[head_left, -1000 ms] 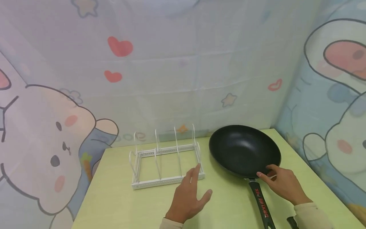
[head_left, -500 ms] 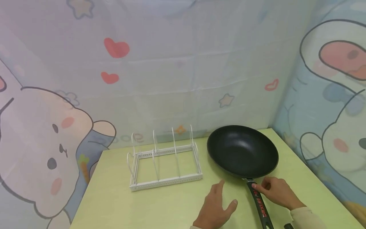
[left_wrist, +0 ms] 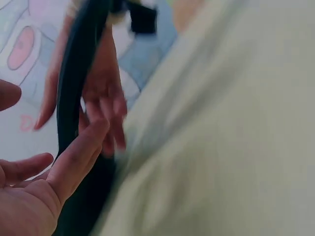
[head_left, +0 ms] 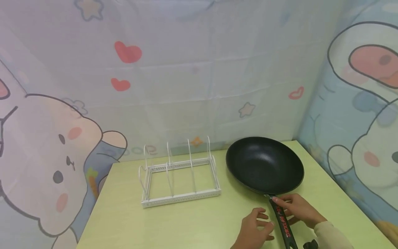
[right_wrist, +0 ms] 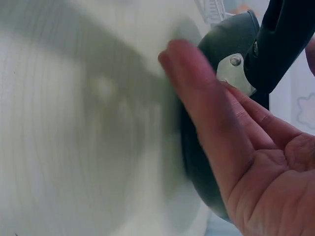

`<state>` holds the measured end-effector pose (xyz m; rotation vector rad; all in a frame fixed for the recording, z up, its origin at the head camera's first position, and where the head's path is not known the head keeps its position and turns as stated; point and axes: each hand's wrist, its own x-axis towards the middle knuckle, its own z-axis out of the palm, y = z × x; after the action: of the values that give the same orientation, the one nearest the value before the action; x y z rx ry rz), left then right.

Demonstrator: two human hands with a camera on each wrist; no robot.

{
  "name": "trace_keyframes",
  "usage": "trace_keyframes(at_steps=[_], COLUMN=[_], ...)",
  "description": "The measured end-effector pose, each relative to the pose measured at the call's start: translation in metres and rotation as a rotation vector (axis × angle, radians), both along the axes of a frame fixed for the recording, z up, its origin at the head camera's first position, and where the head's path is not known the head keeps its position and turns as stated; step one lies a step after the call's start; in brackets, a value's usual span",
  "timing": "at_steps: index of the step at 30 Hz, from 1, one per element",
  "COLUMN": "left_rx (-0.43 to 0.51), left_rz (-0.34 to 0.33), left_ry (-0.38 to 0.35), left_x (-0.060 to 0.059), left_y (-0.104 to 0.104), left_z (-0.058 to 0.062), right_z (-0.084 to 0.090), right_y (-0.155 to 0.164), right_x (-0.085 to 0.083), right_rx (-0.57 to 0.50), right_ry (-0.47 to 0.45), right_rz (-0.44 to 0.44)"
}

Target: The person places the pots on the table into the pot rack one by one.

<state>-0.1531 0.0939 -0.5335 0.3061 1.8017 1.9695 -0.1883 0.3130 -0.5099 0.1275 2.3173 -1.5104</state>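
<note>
I see the black pan (head_left: 265, 164) on the bench (head_left: 186, 221), right of the white rack (head_left: 179, 180). My hands flank its handle (head_left: 282, 221): right hand (head_left: 297, 209) touching loosely, left hand (head_left: 254, 231) relaxed beside it.

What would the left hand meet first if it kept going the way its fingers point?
Most likely the pan handle: the left hand reaches rightward, its fingertips beside or already touching it; contact is unclear.

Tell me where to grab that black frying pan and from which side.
Grip the frying pan by its long black handle, coming from the near edge of the table. The handle points straight toward the person, and both the left hand and right hand already flank it.
</note>
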Motion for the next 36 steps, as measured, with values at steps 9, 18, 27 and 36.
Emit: trace_keyframes(at_steps=[9, 18, 27, 36], left_rx=[0.200, 0.125, -0.090, -0.621], left_rz=[0.144, 0.179, 0.276, 0.284], left_ry=[-0.237, -0.228, -0.055, 0.183], left_x=[0.011, 0.021, 0.031, 0.035], left_y=[0.022, 0.033, 0.027, 0.023], left_z=[0.000, 0.001, 0.011, 0.032], right_z=[-0.001, -0.004, -0.013, -0.019], right_y=[-0.007, -0.013, -0.024, -0.038], right_x=[-0.005, -0.003, -0.003, -0.004], right_rx=[-0.131, -0.217, -0.404, -0.620], right_ry=[0.045, 0.014, -0.030, -0.085], right_rz=[0.082, 0.138, 0.148, 0.123])
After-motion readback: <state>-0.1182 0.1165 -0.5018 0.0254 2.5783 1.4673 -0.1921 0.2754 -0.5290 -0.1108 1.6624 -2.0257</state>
